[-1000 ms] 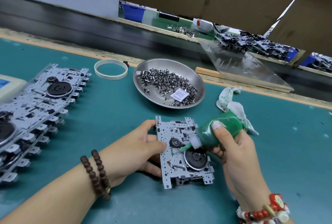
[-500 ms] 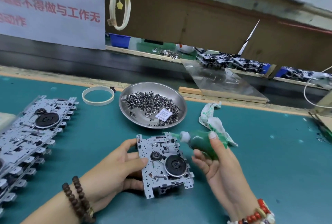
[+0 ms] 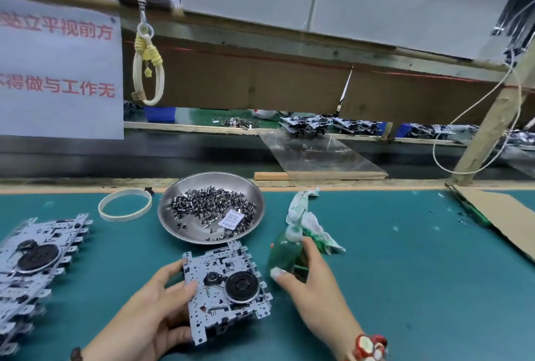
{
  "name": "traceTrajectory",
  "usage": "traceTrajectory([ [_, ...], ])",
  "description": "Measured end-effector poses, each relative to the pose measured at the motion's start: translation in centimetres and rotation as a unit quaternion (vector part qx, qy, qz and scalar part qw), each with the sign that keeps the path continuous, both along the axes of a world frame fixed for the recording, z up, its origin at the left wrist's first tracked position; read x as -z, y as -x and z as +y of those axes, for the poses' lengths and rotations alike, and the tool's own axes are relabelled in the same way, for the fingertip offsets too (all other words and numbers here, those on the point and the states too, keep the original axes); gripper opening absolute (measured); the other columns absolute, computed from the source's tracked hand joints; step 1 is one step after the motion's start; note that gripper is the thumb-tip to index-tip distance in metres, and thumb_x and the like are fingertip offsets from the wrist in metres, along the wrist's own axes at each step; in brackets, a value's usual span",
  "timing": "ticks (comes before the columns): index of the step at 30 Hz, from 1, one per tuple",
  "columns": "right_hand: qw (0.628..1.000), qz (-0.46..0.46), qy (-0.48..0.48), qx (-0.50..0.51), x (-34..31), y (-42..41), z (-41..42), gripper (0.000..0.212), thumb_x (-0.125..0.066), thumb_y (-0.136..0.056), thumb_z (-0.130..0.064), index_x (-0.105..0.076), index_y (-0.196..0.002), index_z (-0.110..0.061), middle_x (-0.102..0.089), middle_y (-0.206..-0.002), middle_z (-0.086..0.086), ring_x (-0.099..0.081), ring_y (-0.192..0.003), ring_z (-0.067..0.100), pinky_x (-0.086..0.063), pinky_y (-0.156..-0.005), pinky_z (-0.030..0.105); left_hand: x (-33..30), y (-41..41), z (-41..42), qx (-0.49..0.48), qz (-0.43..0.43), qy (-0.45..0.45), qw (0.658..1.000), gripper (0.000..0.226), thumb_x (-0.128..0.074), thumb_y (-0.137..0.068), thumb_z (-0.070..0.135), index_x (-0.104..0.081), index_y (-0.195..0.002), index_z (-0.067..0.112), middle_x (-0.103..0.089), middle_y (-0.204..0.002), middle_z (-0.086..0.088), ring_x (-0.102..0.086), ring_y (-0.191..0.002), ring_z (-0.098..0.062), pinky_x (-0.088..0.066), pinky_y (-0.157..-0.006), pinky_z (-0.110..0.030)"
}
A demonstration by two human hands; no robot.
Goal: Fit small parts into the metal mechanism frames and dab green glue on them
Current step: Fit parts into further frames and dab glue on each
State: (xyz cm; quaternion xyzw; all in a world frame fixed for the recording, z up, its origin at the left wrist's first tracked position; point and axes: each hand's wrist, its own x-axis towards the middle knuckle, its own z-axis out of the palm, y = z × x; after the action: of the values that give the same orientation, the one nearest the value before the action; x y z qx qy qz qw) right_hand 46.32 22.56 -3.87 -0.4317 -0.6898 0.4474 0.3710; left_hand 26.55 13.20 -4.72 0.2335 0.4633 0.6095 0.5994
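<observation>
A metal mechanism frame (image 3: 225, 291) with a black wheel lies on the green mat in front of me. My left hand (image 3: 156, 311) grips its left edge, thumb on top. To the right of the frame my right hand (image 3: 315, 285) holds the green glue bottle (image 3: 285, 252) upright on the mat, thumb and fingers round it. A steel dish (image 3: 185, 230) of several small metal parts with a white label sits just behind the frame.
A row of overlapping mechanism frames (image 3: 31, 268) lies at the left. A white ring (image 3: 125, 204) sits left of the dish. A green-stained rag (image 3: 307, 221) lies behind the bottle. Cardboard (image 3: 498, 216) covers the mat's right end; a conveyor runs behind.
My right hand has lifted the glue bottle off the frame and carried it right, down onto the mat. The camera has tilted up. My left hand still holds the frame.
</observation>
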Motion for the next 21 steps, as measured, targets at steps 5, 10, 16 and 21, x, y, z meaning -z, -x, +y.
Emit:
traceTrajectory([
  [5, 0.97, -0.234, -0.069, 0.011, 0.4, 0.2, -0.1, 0.044, -0.064, -0.083, -0.038, -0.038, -0.118, -0.031, -0.056, -0.113, -0.001, -0.049, -0.112, 0.02, -0.038, -0.091, 0.028, -0.6, 0.3, -0.3, 0.02, -0.005, -0.015, 1.0, 0.043, -0.056, -0.07, 0.006, -0.059, -0.112, 0.018, -0.069, -0.1, -0.021, -0.069, -0.067, -0.03, -0.055, -0.055, -0.045],
  [10, 0.987, -0.152, -0.048, 0.029, -0.3, -1.4, -0.5, 0.054, -0.061, -0.087, -0.019, -0.031, -0.129, -0.037, -0.045, -0.121, -0.022, -0.039, -0.117, 0.007, -0.031, -0.098, 0.02, -3.3, 0.8, 0.0, 0.007, -0.003, -0.06, 0.998, 0.042, -0.055, -0.067, 0.008, -0.067, -0.105, 0.021, -0.07, -0.097, -0.021, -0.067, -0.059, -0.026, -0.055, -0.049, -0.04],
  [16, 0.979, 0.193, 0.011, 0.062, -7.1, -4.3, -0.1, 0.016, -0.057, -0.084, -0.019, -0.065, -0.097, -0.026, -0.069, -0.08, -0.008, -0.062, -0.064, 0.005, -0.051, -0.054, 0.019, -9.2, -1.1, 3.6, 0.011, 0.051, -0.158, 0.986, 0.036, -0.057, -0.067, 0.014, -0.069, -0.099, 0.024, -0.073, -0.091, -0.009, -0.068, -0.059, -0.016, -0.055, -0.047, -0.027],
  [21, 0.971, 0.194, 0.134, -0.036, -9.8, -2.8, 3.1, 0.028, -0.061, -0.062, -0.033, -0.07, -0.079, -0.012, -0.066, -0.075, -0.007, -0.065, -0.059, 0.011, -0.048, -0.042, 0.021, -11.1, -3.9, 10.1, 0.061, 0.085, -0.131, 0.986, 0.027, -0.05, -0.087, 0.005, -0.055, -0.108, 0.021, -0.073, -0.079, -0.005, -0.066, -0.056, -0.011, -0.053, -0.045, -0.021],
])
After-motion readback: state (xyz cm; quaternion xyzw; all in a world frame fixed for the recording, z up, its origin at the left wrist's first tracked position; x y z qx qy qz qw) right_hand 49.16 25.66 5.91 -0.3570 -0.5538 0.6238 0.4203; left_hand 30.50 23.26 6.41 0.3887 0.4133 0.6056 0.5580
